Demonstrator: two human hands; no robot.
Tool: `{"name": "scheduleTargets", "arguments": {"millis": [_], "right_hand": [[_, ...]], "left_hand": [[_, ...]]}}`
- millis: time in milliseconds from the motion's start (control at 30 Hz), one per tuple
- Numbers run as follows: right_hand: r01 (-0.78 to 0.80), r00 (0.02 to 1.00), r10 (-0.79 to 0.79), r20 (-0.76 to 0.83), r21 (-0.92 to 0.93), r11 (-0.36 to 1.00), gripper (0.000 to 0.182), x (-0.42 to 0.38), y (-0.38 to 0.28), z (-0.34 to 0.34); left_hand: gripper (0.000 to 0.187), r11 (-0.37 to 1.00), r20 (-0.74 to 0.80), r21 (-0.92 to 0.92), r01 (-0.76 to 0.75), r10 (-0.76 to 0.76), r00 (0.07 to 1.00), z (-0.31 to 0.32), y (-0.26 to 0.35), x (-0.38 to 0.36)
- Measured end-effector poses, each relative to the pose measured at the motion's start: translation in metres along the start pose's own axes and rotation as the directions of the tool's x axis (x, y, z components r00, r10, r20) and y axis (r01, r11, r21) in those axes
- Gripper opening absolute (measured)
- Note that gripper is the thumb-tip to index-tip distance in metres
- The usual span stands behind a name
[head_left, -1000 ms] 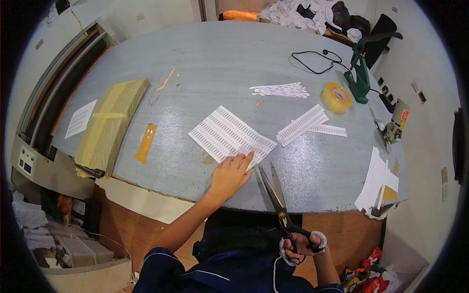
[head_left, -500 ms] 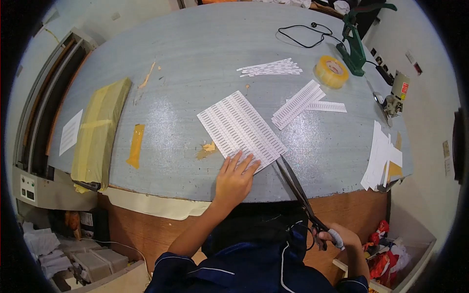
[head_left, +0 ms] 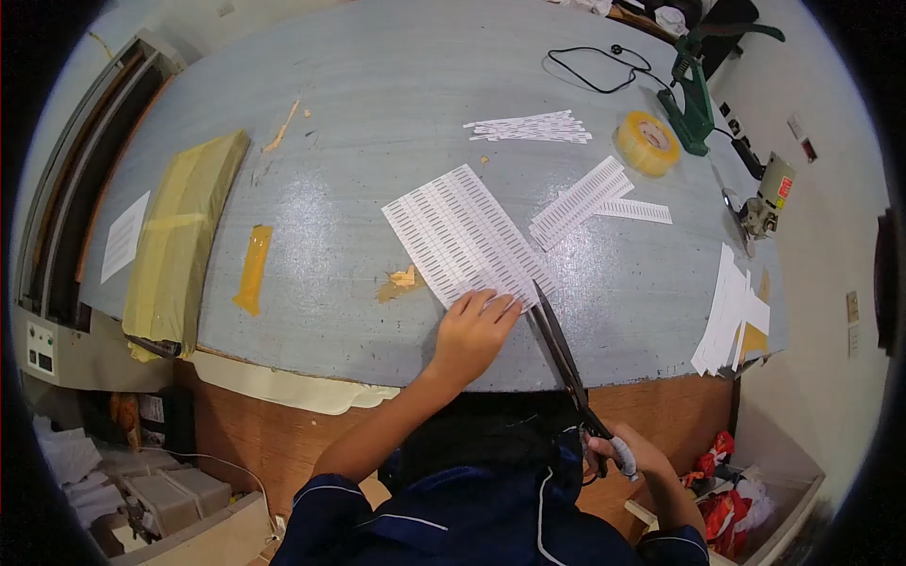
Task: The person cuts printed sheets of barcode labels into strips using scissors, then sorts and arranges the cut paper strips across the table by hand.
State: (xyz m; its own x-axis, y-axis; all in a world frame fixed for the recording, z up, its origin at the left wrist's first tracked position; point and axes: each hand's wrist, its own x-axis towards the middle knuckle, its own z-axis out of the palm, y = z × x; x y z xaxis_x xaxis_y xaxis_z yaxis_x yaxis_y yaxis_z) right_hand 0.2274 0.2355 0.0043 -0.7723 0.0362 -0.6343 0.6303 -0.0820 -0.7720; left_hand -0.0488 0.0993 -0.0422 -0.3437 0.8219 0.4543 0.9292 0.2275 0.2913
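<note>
A white sheet printed with rows of small dark marks point(head_left: 458, 226) lies on the grey-blue table. My left hand point(head_left: 474, 332) rests on its near corner, fingers bent and pressing the paper. At the table's front edge, my right hand point(head_left: 618, 451) holds the handles of long black scissors point(head_left: 562, 358). The blades are slightly apart, with the sheet's lower right corner between them. Cut printed strips point(head_left: 580, 203) lie to the right of the sheet, and a fanned pile of narrow strips point(head_left: 528, 126) lies beyond it.
A yellow tape roll point(head_left: 647, 143), a green press tool point(head_left: 694, 104) and a black cord stand or lie at the back right. Paper scraps point(head_left: 722, 316) lie at the right edge. A long taped package point(head_left: 184, 241) is on the left.
The scissors have moved up and left, their tips now over the sheet's corner. My left hand has shifted slightly right, its fingers more bent. The camera view has shifted a little.
</note>
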Motion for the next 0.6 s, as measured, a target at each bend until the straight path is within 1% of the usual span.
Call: {"name": "scheduleTargets", "arguments": {"millis": [67,100,167,300,367,500,600], "right_hand": [[0.0,1.0,0.0,0.021,0.006,1.0,0.038,0.0,0.002,-0.002],[0.001,0.999,0.0,0.032,-0.004,1.0,0.039,-0.001,-0.001,-0.002],[-0.001,0.999,0.002,0.046,-0.011,1.0,0.039,-0.001,-0.003,-0.003],[0.008,1.0,-0.006,0.028,-0.054,0.999,0.041,-0.001,-0.004,-0.001],[0.003,1.0,-0.002,0.015,-0.072,0.997,0.041,0.0,-0.007,0.001],[-0.046,0.999,0.045,-0.012,-0.1,0.994,0.043,-0.001,-0.013,0.007],[-0.032,0.999,0.03,-0.022,-0.132,0.991,0.043,-0.001,-0.011,0.013]], "left_hand": [[0.029,0.999,-0.079,-0.038,-0.016,0.013,0.997,-0.004,0.0,-0.009],[0.029,0.999,-0.077,-0.04,-0.015,0.012,0.997,-0.007,-0.002,-0.013],[0.028,0.995,-0.064,-0.019,-0.097,0.095,0.993,-0.013,-0.004,-0.017],[0.027,0.995,-0.04,-0.023,-0.097,0.096,0.995,-0.011,-0.005,-0.018],[0.026,0.99,-0.022,-0.013,-0.141,0.141,0.99,-0.009,-0.006,-0.019],[0.027,0.988,-0.025,-0.024,-0.152,0.152,0.988,-0.008,-0.006,-0.024],[0.027,0.984,0.0,-0.009,-0.176,0.176,0.984,-0.012,-0.005,-0.023]]}}
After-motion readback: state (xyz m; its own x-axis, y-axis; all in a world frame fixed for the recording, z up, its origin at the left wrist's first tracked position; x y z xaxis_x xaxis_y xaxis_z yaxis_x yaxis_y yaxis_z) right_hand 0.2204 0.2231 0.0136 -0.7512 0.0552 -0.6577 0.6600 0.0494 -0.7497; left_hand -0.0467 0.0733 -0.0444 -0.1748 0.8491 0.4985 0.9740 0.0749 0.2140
